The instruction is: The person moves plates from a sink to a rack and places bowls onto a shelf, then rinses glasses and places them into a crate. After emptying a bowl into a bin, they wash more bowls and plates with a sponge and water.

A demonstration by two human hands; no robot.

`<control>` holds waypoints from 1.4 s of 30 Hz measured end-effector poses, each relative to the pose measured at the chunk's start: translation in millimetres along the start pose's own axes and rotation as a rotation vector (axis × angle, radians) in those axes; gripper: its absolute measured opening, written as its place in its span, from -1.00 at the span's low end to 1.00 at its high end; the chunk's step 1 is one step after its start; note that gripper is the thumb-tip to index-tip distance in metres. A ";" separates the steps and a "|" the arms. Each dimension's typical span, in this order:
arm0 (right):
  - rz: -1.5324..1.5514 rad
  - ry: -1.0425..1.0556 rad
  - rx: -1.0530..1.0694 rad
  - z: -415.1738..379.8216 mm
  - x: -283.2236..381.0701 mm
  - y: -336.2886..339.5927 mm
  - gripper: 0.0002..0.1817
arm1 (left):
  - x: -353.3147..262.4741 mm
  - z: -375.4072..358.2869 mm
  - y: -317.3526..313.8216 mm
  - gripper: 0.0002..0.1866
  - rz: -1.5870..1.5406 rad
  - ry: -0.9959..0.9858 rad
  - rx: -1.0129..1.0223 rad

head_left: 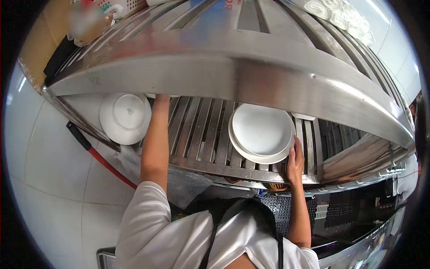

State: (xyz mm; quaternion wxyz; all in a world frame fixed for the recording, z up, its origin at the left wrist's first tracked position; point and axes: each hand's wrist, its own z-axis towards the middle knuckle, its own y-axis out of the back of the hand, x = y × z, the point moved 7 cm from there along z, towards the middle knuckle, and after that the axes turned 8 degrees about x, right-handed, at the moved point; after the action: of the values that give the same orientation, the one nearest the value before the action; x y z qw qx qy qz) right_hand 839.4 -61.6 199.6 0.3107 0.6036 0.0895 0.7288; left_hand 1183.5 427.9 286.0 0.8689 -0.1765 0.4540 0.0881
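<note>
Two stacked white bowls (pixel 262 133) rest on the slatted steel shelf (pixel 201 134) in the head view, the only view. My right hand (pixel 294 162) sits at their lower right edge: fingers together and curled up against the rim of the lower bowl, thumb side toward the shelf's front rail just below them. My left hand (pixel 162 97) reaches far up the shelf; its fingertips pass behind the upper steel shelf (pixel 233 71), so I cannot tell whether they are apart or closed on anything. Just left of that wrist, an upturned white bowl (pixel 125 117) lies base outward, near but apart from my forearm. Below and left of it, a red hose (pixel 107 165) runs across the white tiled wall (pixel 49 179).
</note>
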 end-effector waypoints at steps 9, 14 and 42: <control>0.007 0.035 -0.006 -0.3 3.9 2.7 -0.43 | 25.5 38.0 34.2 -0.62 0.544 -0.023 0.055; -0.002 0.031 -0.012 -0.4 0.2 4.0 -0.43 | 30.1 47.5 40.7 -0.59 0.956 -0.073 0.151; 0.126 0.067 0.005 1.8 -14.5 7.0 -0.44 | -180.9 -344.9 -192.3 -0.66 0.685 -0.746 0.990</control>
State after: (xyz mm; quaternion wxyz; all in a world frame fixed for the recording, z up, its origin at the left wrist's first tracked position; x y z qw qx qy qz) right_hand 839.8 -75.7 191.7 0.2595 0.5843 0.0632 0.7664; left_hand 878.9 118.4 296.7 0.8680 0.4340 0.1430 0.1943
